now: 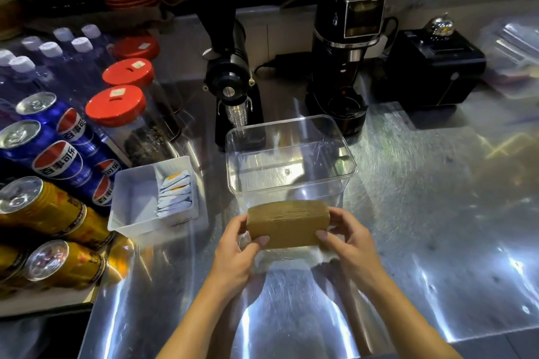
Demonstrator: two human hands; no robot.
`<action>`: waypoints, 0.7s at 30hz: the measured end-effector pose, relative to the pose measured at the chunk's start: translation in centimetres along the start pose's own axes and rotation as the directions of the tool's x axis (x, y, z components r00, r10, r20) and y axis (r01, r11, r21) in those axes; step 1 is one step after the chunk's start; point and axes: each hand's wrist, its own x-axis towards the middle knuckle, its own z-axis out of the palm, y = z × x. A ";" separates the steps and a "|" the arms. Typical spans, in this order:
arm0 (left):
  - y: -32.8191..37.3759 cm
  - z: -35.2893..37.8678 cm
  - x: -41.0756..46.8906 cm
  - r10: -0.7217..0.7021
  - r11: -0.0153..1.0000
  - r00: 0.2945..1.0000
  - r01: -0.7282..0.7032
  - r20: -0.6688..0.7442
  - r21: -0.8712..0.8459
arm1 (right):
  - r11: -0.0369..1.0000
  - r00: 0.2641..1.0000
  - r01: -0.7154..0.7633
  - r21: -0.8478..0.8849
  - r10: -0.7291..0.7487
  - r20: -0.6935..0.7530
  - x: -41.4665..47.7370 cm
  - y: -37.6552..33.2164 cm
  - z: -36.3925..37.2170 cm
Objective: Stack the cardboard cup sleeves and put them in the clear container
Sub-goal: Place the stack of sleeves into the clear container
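A thick brown stack of cardboard cup sleeves is held just above the steel counter, in front of the clear container. My left hand grips the stack's left end, thumb on the near face. My right hand grips its right end the same way. The clear container stands upright with its top open and nothing inside, directly behind the stack. A crumpled clear plastic wrapper lies on the counter under the stack.
A white divided tray with sachets sits left of the container. Blue and gold drink cans, red-lidded jars and water bottles crowd the left. Two black coffee grinders and a black box stand behind.
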 end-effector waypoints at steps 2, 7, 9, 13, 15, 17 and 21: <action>1.3 -0.2 1.1 0.056 0.998 0.998 -0.057 -0.014 -0.037 | 0.998 1.000 0.017 0.054 -0.017 -0.012 0.9 -1.5 0.0; 4.5 -0.1 5.6 0.130 0.991 0.991 -0.131 -0.040 -0.027 | 0.991 0.993 0.098 0.091 -0.092 -0.070 4.7 -6.3 0.3; 5.6 0.2 7.7 0.125 0.990 0.991 -0.128 -0.053 -0.053 | 0.991 0.991 0.097 0.097 -0.087 -0.099 6.8 -8.0 0.3; 6.7 0.6 11.2 0.058 0.996 0.996 -0.062 -0.072 -0.060 | 0.998 0.994 -0.024 0.052 0.030 -0.103 10.9 -9.2 0.5; 6.9 0.8 12.7 -0.015 0.999 0.998 0.013 -0.068 -0.033 | 0.995 0.992 -0.097 0.036 0.099 -0.077 12.9 -9.1 0.6; 6.7 1.1 13.9 -0.122 0.992 0.989 0.119 -0.089 -0.035 | 0.984 0.982 -0.178 0.006 0.178 -0.058 14.5 -8.6 0.7; 4.7 2.3 16.0 -0.360 0.932 0.926 0.362 -0.114 -0.003 | 0.942 0.941 -0.332 -0.056 0.327 -0.080 16.9 -6.5 1.0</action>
